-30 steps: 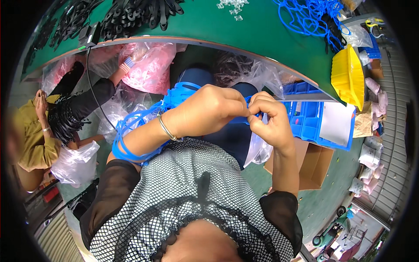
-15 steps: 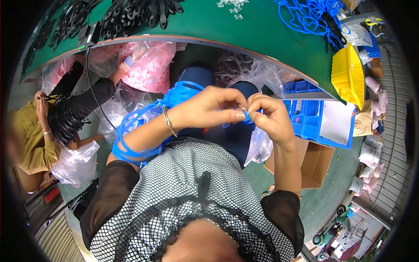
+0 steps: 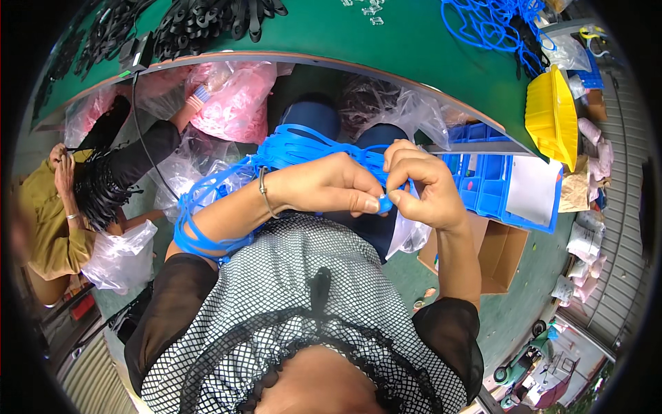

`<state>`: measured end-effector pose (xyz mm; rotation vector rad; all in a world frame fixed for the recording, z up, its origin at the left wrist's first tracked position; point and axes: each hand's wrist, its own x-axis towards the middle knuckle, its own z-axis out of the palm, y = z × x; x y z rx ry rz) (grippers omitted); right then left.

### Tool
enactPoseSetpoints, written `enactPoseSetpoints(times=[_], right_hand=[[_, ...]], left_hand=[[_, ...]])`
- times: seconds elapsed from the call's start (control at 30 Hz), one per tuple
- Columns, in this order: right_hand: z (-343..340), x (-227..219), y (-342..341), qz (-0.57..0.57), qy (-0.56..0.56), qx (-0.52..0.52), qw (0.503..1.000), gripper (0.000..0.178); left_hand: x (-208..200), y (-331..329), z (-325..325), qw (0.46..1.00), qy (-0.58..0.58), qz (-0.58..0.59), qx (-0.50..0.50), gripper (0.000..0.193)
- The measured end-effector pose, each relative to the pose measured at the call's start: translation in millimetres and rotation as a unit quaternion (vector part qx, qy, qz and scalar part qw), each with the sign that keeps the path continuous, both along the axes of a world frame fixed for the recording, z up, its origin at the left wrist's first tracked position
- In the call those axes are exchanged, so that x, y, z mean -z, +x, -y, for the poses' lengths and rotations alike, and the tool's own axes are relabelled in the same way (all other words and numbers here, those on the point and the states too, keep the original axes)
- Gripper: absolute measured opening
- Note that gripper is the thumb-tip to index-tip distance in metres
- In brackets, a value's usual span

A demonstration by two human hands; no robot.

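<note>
My left hand (image 3: 338, 185) is closed, thumb and fingers pinching the folded blue end of a flat blue strap (image 3: 385, 203). My right hand (image 3: 426, 185) meets it, its bent fingers and thumb pinching the same strap just beside it. A bundle of blue straps (image 3: 293, 146) lies across my lap, and more loops hang around my left forearm. Whether a small clear piece sits between my fingertips is hidden.
On the green table (image 3: 372, 52) lie black straps (image 3: 200, 27), small clear clips (image 3: 372, 10) and blue cords (image 3: 486, 27). A yellow bin (image 3: 550, 117), blue crates (image 3: 493, 179) and a cardboard box (image 3: 500, 255) are at right. A co-worker (image 3: 58, 200) sits at left with black straps.
My fingertips have moved slightly down, and the clear piece seen between them earlier no longer shows. More blue strap now stretches across my lap behind my hands.
</note>
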<state>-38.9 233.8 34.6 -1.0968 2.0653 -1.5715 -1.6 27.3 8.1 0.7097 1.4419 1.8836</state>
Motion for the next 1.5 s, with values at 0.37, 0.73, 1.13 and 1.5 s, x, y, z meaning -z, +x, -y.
enactPoseSetpoints(times=[0.37, 0.73, 1.13, 1.5], right_hand=[[6.1, 13.3, 8.1, 0.027, -0.063, 0.086, 0.994, 0.006], [5.4, 1.2, 17.0, -0.173, 0.056, 0.142, 0.973, 0.021], [8.8, 9.2, 18.7, -0.120, 0.027, 0.157, 0.980, 0.026], [16.0, 5.2, 32.6, -0.106, 0.020, 0.223, 0.969, 0.019]], left_hand=[[18.6, 5.4, -8.4, 0.938, 0.172, 0.298, 0.038, 0.030], [3.6, 1.2, -2.5, 0.985, -0.005, 0.108, -0.133, 0.020], [1.4, 5.5, -5.2, 0.962, -0.066, -0.079, -0.253, 0.016], [-1.8, 4.8, 2.9, 0.976, -0.064, 0.003, -0.207, 0.017]])
